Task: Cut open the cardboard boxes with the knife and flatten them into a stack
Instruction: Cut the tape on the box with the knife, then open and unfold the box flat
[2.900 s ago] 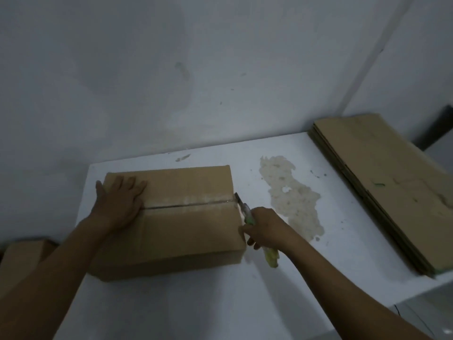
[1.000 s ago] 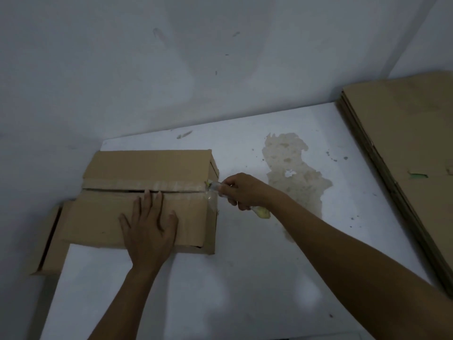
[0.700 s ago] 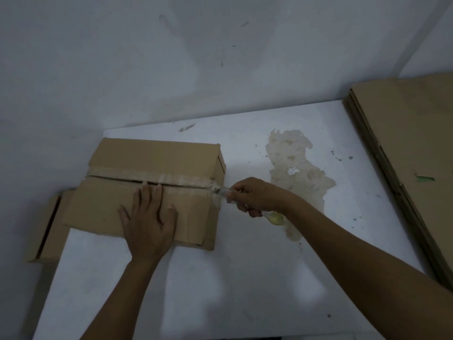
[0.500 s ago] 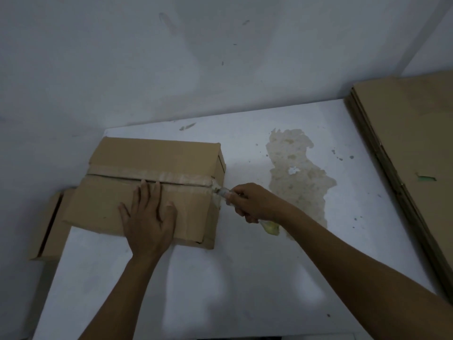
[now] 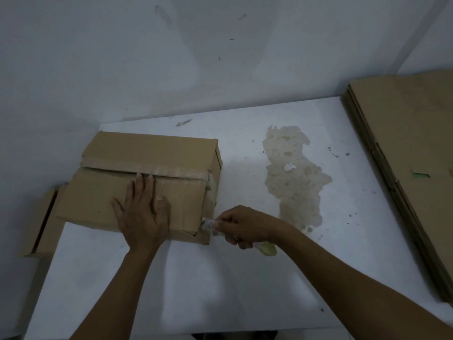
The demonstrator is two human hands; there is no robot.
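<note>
The cardboard box (image 5: 147, 148) at the tabletop's (image 5: 220, 285) left edge looks light and bendy — left hand (image 5: 143, 217) presses flat on top, right hand (image 5: 245, 224) grips the knife (image 5: 207, 223).

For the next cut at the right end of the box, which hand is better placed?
The right hand: it grips the knife, tip at the box's near right corner. The left hand lies flat on the box top.

The right hand (image 5: 245, 225) has drawn the knife (image 5: 208, 224) down the box's (image 5: 147, 150) end.
</note>
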